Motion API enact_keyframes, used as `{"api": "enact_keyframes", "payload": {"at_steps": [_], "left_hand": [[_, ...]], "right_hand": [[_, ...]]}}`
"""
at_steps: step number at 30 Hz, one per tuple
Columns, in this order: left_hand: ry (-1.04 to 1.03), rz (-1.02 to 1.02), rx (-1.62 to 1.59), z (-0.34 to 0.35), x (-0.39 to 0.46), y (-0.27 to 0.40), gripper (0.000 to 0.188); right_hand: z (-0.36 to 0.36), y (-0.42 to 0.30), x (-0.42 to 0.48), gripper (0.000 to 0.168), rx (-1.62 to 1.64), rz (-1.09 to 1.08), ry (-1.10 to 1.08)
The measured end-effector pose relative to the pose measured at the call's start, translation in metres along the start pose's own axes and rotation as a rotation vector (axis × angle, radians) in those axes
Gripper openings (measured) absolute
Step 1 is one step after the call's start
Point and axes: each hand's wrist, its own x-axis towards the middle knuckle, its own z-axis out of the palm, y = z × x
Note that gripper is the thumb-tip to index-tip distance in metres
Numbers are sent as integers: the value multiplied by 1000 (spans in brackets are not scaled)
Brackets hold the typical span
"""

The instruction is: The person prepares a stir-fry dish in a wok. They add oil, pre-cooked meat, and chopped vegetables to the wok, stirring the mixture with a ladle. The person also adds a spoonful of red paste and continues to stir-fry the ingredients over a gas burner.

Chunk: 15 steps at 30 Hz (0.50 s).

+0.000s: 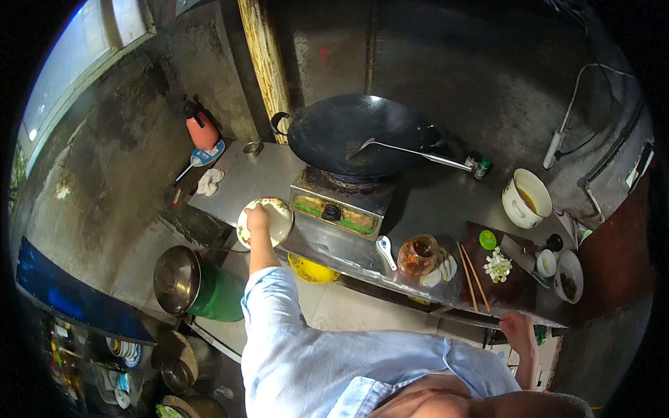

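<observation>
My left hand [257,218] grips a white plate [280,222] with a flowered rim, at the counter's front edge left of the stove. My right hand [516,330] is by the front edge at the right, below the chopsticks [473,282]; its fingers are partly hidden, so I cannot tell their state. A large black wok [324,136] sits on the gas stove [334,204]. Across the wok's right rim rests a metal spatula [418,151], its blade inside. Chopped pale green-and-white pieces [497,265] lie beside a cleaver [520,255] on a dark cutting board [475,235].
On the steel counter [261,167] are a white spoon [385,252], a glass jar [417,256] and an enamel pot [527,198] of brownish liquid. Bowls [568,277] stand far right. A yellow basin [312,269] is below the front edge; a green bucket [219,292] stands left.
</observation>
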Motion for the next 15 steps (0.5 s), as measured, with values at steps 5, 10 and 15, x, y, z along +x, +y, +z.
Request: {"api": "enact_keyframes", "payload": {"at_steps": [5, 10, 15], "left_hand": [[105, 46, -63, -10, -32, -31, 25], [240, 229, -239, -95, -110, -36, 20], [228, 486, -313, -213, -200, 20, 23]], "right_hand": [[0, -2, 9, 15, 24, -75, -14], [-2, -2, 21, 16, 135, -157, -23], [-4, 23, 40, 13, 201, -188, -119]]}}
